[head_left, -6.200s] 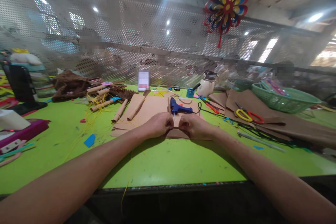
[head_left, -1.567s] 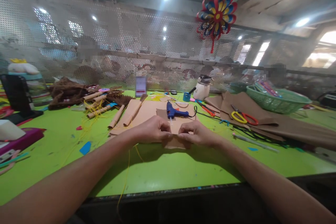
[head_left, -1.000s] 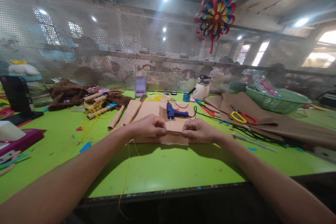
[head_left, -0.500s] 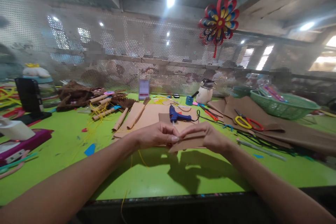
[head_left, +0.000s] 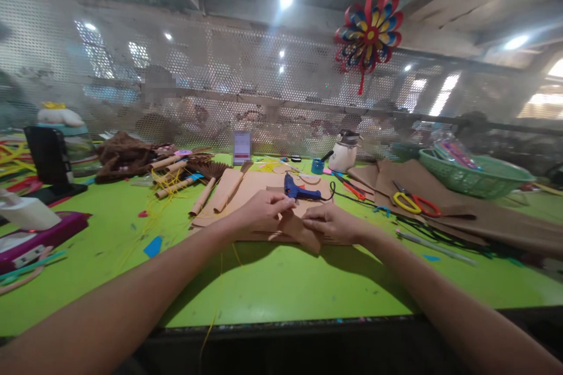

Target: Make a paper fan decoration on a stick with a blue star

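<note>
Between my two hands is a small folded piece of brown paper (head_left: 301,233), tilted above the near edge of some larger brown sheets (head_left: 250,187). My left hand (head_left: 266,209) pinches its upper left end between thumb and fingertips. With the fingers closed at its right side, my right hand (head_left: 332,222) grips the same piece. Just beyond my fingertips a blue glue gun (head_left: 301,188) lies on the sheets, its cord trailing right. Rolled brown paper tubes (head_left: 203,196) rest left of the sheets.
Scissors with yellow and red handles (head_left: 416,202) lie on brown paper at the right, before a green basket (head_left: 479,173). A purple power strip (head_left: 44,240) and a phone on a stand (head_left: 48,155) are at the left. A white jar (head_left: 343,152) stands at the back.
My hands have drawn slightly apart; the left has moved up and away, the right a little left. The brown paper piece has turned, its near end now pointing down to the right.
</note>
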Available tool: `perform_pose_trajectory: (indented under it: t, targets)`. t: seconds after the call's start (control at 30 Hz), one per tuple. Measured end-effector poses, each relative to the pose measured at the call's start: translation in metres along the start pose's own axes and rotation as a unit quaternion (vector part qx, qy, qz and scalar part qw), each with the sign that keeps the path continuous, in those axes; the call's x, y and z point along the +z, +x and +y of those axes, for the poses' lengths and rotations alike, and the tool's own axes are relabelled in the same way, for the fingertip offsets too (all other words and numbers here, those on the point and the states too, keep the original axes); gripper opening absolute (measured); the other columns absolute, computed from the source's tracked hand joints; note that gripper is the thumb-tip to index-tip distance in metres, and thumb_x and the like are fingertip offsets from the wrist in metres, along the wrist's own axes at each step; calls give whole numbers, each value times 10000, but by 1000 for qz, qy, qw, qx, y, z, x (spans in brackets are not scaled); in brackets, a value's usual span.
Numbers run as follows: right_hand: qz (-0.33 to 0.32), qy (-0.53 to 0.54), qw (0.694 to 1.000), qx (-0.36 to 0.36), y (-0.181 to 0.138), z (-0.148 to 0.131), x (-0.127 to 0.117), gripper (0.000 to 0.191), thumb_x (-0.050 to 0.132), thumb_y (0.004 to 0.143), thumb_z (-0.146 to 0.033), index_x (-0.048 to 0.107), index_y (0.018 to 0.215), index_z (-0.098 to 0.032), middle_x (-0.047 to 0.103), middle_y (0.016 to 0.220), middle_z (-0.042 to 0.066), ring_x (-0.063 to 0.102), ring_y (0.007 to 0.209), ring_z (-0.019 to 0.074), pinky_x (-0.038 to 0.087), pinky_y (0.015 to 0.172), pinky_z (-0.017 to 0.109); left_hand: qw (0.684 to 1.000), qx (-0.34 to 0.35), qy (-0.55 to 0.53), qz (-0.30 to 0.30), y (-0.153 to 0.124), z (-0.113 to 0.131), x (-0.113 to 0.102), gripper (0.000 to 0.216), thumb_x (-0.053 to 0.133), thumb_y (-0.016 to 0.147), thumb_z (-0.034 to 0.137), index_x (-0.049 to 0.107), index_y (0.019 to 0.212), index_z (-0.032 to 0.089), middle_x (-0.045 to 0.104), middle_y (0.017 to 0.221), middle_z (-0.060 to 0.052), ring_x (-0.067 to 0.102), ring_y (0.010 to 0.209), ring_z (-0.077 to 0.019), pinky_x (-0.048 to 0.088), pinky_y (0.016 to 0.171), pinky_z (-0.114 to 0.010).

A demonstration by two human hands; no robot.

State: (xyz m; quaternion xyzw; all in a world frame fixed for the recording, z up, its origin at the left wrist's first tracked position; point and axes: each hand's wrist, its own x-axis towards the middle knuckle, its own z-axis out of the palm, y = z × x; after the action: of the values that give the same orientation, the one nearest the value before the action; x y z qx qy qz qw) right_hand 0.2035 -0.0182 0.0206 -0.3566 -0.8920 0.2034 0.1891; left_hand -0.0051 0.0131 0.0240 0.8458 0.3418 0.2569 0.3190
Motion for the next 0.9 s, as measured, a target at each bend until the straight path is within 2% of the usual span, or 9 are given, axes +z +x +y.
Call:
perform_pose_trajectory:
  t: [0.1, 0.2, 0.33, 0.43, 0.53, 0.9]
  targets:
    - [22, -51, 998, -4, 5, 4, 7, 274, 445, 838, -290, 646, 740, -132, 602, 672, 25, 484, 611, 112, 352, 578, 209, 990, 60, 124, -5, -2, -3, 11, 308, 463, 798, 370, 670, 770, 144, 629, 708, -34, 513, 634, -131, 346, 581, -219]
    - [67, -69, 995, 10, 9, 9, 16, 238, 491, 815, -283, 670, 765, -133, 636, 691, 42, 502, 607, 117, 354, 559, 208, 980, 69, 188, -14, -3, -9, 19, 295, 481, 792, 346, 659, 671, 145, 600, 600, -32, 457, 529, -111, 300, 520, -222]
    - [93, -98, 991, -18, 12, 19, 26, 211, 533, 799, -283, 679, 780, -132, 630, 662, 53, 488, 583, 119, 346, 550, 221, 979, 53, 198, -6, -1, -17, 18, 275, 494, 791, 347, 641, 671, 148, 587, 578, -25, 436, 506, -109, 280, 503, -220]
    - [115, -101, 987, -40, 13, 26, 29, 210, 538, 806, -285, 672, 748, -134, 621, 682, 70, 509, 648, 136, 362, 593, 232, 975, 79, 209, 0, 1, -22, 16, 255, 502, 791, 332, 638, 684, 146, 600, 645, -38, 466, 569, -122, 301, 534, -222]
    - [108, -95, 988, -48, 13, 29, 30, 213, 538, 810, -282, 659, 707, -141, 616, 673, 68, 518, 664, 140, 370, 615, 237, 971, 100, 215, 5, 3, -26, 17, 237, 499, 796, 316, 630, 702, 143, 599, 684, -41, 479, 612, -129, 313, 556, -221]
    - [97, -116, 987, -60, 12, 37, 32, 121, 544, 785, -150, 659, 749, -145, 632, 704, 45, 529, 659, 121, 367, 617, 221, 975, 88, 203, -15, 4, -32, 17, 163, 478, 790, 257, 572, 740, 134, 582, 677, -25, 468, 604, -118, 324, 549, -210]
